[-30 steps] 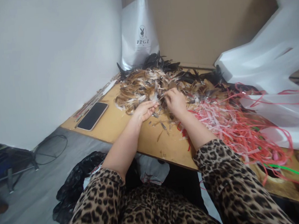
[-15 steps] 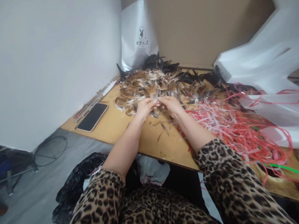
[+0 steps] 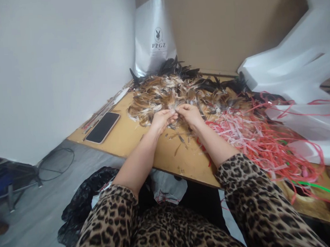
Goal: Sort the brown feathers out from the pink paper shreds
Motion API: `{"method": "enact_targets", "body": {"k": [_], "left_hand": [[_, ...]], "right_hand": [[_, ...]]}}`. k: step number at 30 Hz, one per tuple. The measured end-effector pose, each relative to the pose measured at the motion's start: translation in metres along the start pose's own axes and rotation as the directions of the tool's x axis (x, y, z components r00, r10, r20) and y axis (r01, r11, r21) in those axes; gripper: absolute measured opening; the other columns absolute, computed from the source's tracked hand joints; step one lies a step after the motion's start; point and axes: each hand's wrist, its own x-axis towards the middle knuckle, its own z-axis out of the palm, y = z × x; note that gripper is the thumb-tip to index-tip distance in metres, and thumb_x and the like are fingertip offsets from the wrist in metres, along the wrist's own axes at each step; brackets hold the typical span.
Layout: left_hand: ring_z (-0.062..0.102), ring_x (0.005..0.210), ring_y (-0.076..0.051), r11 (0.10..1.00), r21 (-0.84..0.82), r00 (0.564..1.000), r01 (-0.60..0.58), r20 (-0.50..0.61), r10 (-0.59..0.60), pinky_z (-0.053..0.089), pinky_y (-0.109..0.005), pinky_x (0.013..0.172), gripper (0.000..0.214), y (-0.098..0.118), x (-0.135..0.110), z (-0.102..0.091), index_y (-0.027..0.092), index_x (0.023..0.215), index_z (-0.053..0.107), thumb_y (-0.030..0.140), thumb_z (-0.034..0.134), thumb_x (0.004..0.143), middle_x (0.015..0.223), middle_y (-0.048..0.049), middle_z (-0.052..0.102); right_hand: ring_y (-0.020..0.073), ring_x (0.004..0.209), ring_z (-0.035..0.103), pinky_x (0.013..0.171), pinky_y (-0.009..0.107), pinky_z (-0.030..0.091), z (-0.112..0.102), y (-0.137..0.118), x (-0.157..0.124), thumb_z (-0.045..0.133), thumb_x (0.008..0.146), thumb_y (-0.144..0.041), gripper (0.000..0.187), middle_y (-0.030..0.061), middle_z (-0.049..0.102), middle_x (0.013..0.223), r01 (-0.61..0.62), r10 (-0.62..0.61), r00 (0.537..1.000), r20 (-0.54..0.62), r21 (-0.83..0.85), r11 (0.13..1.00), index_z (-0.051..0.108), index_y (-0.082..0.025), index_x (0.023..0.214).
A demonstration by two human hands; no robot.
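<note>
Both hands meet at the front of a heap of brown, white and black feathers (image 3: 157,95) on the table. My left hand (image 3: 164,119) is closed in a pinch, its fingertips on the base of a small brownish feather (image 3: 174,101). From the other side my right hand (image 3: 189,113) pinches at the same spot, thumb and forefinger almost touching the left fingertips. The feather's lower end is hidden by the fingers. A few loose dark feathers (image 3: 181,138) lie on the wooden table (image 3: 182,160) below the hands.
Tangled red and pink ribbons (image 3: 258,143) lie to the right, with a green strip (image 3: 320,188). A phone (image 3: 103,127) rests at the left edge. Behind stands a silver-white bag (image 3: 154,37); white sheeting (image 3: 286,68) is at right. A black plastic bag (image 3: 82,206) sits below.
The view has shifted slightly. My hands stay together at the same place, with their fingertips still pinched and only slightly moved.
</note>
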Motion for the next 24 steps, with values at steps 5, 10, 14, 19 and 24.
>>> {"method": "enact_targets", "body": {"k": [5,10,14,19,24], "left_hand": [[0.059,0.055,-0.006,0.998,0.061,1.0,0.006,0.02,-0.007,0.044,-0.014,0.053,0.007,-0.001,-0.001,0.0,0.008,0.073,0.063,0.014,0.065,0.071,0.065,-0.0062,0.066],[0.057,0.051,-0.006,0.994,0.102,0.999,-0.026,0.028,0.023,0.044,-0.016,0.052,0.006,0.0,0.0,-0.001,0.008,0.07,0.062,0.014,0.063,0.072,0.063,-0.0055,0.065],[0.057,0.051,-0.005,0.996,0.055,0.996,-0.075,-0.041,0.078,0.042,-0.014,0.05,0.008,0.001,0.003,-0.004,0.009,0.072,0.061,0.015,0.065,0.071,0.063,-0.0034,0.064],[0.056,0.052,-0.004,0.991,0.026,0.985,-0.128,-0.113,0.13,0.041,-0.013,0.05,0.008,0.004,0.005,-0.006,0.01,0.07,0.061,0.017,0.065,0.071,0.064,-0.0028,0.064],[0.056,0.051,-0.004,0.989,0.014,0.977,-0.144,-0.158,0.144,0.04,-0.014,0.049,0.007,0.005,0.006,-0.006,0.01,0.07,0.061,0.016,0.063,0.072,0.064,-0.0023,0.064]], "right_hand": [[0.0071,0.049,0.043,0.048,0.021,0.035,0.001,0.002,0.001,0.069,0.055,-0.04,0.028,-0.003,0.055,0.054,0.022,-0.021,1.0,0.006,-0.034,0.999,0.06,-0.015,0.064],[0.0065,0.047,0.041,0.048,0.021,0.033,0.001,0.0,0.0,0.068,0.056,-0.038,0.026,-0.0031,0.055,0.053,0.015,-0.015,1.0,0.022,-0.026,1.0,0.062,-0.015,0.066],[0.0066,0.047,0.041,0.048,0.021,0.032,-0.006,-0.002,0.0,0.064,0.06,-0.037,0.026,-0.0016,0.058,0.056,0.029,-0.013,0.996,0.086,-0.184,0.983,0.065,-0.014,0.071],[0.0085,0.049,0.045,0.05,0.021,0.034,-0.018,-0.005,0.002,0.06,0.063,-0.033,0.02,-0.0007,0.059,0.055,0.201,-0.016,0.949,0.314,-0.568,0.798,0.066,-0.014,0.066],[0.0142,0.06,0.056,0.057,0.024,0.037,-0.004,-0.012,-0.012,0.057,0.068,-0.028,0.014,0.0026,0.066,0.065,0.379,-0.022,0.914,0.405,-0.834,0.402,0.068,-0.019,0.067]]}}
